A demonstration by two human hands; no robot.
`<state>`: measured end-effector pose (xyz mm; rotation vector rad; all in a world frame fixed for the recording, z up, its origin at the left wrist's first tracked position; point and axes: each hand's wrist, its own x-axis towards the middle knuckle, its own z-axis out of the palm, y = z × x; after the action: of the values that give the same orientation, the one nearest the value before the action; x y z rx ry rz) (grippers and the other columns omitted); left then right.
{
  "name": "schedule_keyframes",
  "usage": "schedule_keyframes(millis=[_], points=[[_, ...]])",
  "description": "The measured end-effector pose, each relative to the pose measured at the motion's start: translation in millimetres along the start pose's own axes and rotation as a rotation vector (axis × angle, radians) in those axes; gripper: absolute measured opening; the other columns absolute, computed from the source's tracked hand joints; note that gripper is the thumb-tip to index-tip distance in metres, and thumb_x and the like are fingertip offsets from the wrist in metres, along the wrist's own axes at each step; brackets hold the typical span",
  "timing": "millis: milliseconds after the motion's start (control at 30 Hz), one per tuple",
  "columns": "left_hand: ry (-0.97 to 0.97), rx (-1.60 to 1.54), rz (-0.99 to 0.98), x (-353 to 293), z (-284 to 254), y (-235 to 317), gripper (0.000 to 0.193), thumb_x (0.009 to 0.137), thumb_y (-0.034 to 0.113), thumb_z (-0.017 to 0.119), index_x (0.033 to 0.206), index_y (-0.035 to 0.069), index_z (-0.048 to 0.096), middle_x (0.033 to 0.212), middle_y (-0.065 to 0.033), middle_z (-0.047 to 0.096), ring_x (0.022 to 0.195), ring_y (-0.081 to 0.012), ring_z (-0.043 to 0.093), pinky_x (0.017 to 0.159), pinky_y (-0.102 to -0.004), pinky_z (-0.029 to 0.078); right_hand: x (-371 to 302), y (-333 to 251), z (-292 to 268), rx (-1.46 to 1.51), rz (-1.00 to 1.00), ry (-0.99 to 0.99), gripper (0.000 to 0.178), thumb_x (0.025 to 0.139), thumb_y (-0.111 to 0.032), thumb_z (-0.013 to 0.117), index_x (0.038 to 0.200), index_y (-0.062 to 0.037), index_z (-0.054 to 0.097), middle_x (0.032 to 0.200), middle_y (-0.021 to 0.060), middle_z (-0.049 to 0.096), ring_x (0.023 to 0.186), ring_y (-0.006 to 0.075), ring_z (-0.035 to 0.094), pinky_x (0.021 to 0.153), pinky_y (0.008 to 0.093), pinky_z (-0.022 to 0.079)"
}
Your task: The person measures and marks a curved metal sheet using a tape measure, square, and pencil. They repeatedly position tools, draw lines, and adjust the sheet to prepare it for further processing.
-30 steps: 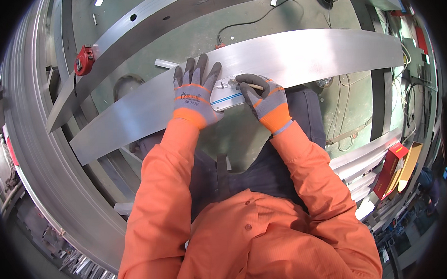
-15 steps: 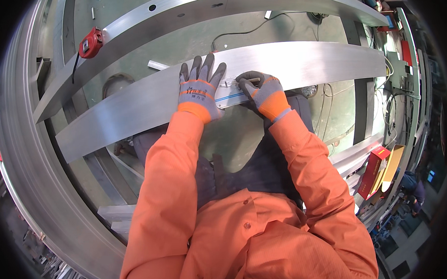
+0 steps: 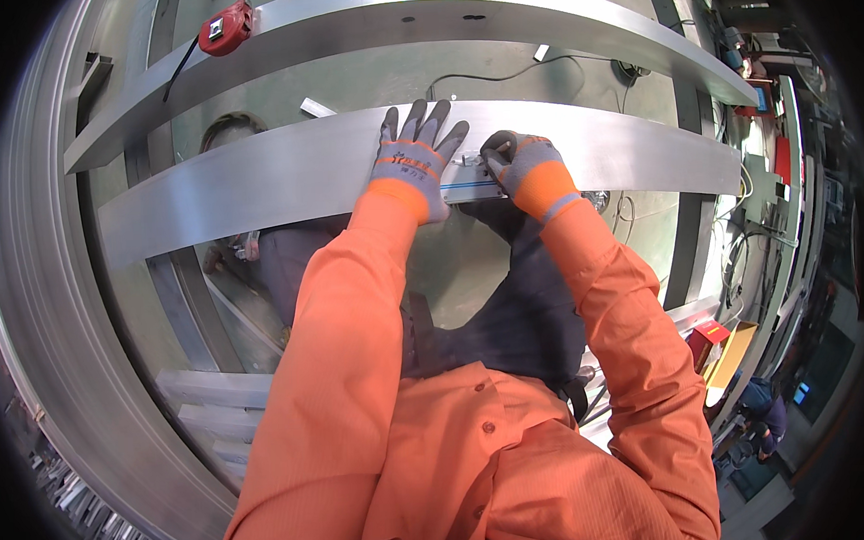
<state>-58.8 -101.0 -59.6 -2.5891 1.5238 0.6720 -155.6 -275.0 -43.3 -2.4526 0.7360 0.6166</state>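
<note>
A long flat aluminium bar (image 3: 257,176) runs across the view in front of me. My left hand (image 3: 411,156), in a grey glove with an orange cuff, lies flat on it with fingers spread, pressing on one end of a small metal square (image 3: 467,185) laid at the bar's near edge. My right hand (image 3: 521,162), gloved the same, is curled around a thin marking tool whose tip touches the bar beside the square. The tool itself is mostly hidden by the fingers.
A second aluminium bar (image 3: 395,24) with holes lies farther away, with a red tape measure (image 3: 226,26) on its left end. A black cable (image 3: 530,71) trails on the green floor between the bars. More metal profiles (image 3: 208,392) lie at lower left; a red and yellow box (image 3: 720,346) sits right.
The view has shifted, so the bars and my hands sit slightly lower and more centred. Both hands stay on the bar in the same grip, the right hand barely moved along the square.
</note>
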Motion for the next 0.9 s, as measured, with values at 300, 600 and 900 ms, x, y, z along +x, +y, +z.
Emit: schedule_keyframes(millis=[300, 600, 900], points=[[0.014, -0.012, 0.009, -1.2, 5.0, -1.8, 0.117, 0.071, 0.05, 0.081, 0.17, 0.028, 0.024, 0.178, -0.0119, 0.015, 0.163, -0.0352, 0.016, 0.132, -0.0576, 0.012, 12.3, 6.5, 5.7, -0.071, 0.029, -0.005, 0.046, 0.096, -0.045, 0.066, 0.112, -0.0028, 0.076, 0.11, 0.0232, 0.077, 0.106, 0.0396, 0.073, 0.096, 0.0448, 0.057], [0.008, 0.003, 0.007, -1.7, 4.5, -2.3, 0.115, 0.072, 0.053, 0.081, 0.17, 0.028, 0.025, 0.178, -0.0118, 0.014, 0.163, -0.034, 0.017, 0.131, -0.0568, 0.012, 13.2, 15.6, 6.5, -0.076, 0.005, 0.012, 0.047, 0.096, -0.046, 0.067, 0.115, -0.0036, 0.074, 0.111, 0.0207, 0.077, 0.107, 0.0386, 0.073, 0.097, 0.0439, 0.056], [0.017, -0.014, 0.003, -1.7, 4.4, -2.5, 0.115, 0.072, 0.052, 0.082, 0.169, 0.028, 0.025, 0.177, -0.0118, 0.016, 0.163, -0.0337, 0.018, 0.131, -0.0566, 0.012, -6.9, -12.8, -2.2, -0.303, -0.082, 0.006, 0.033, 0.103, -0.036, 0.056, 0.114, -0.0085, 0.071, 0.107, 0.019, 0.077, 0.101, 0.0396, 0.073, 0.093, 0.0471, 0.057]])
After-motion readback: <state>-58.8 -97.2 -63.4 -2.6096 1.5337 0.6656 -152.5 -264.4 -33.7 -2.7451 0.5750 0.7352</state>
